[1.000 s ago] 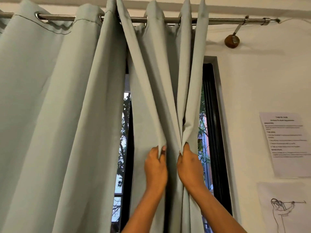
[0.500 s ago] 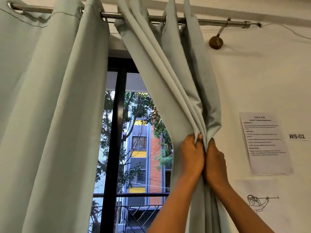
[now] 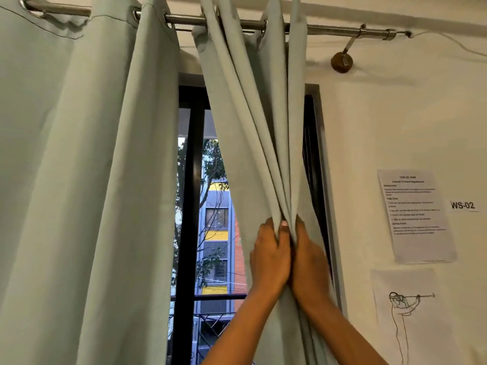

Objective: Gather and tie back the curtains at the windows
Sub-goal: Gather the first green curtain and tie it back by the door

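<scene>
Both my hands, left hand (image 3: 270, 255) and right hand (image 3: 307, 255), clutch the right curtain (image 3: 253, 133) bunched together near the rod's (image 3: 329, 29) right end, keeping its folds compact for tying.

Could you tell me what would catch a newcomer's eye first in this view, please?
Most striking are the two hands at lower centre, the left hand and right hand side by side, bunching the right curtain into tight pleats in their grip. Left of them the window shows a colourful building between the curtains. On the wall at right hang a printed sheet and a sketch.
</scene>
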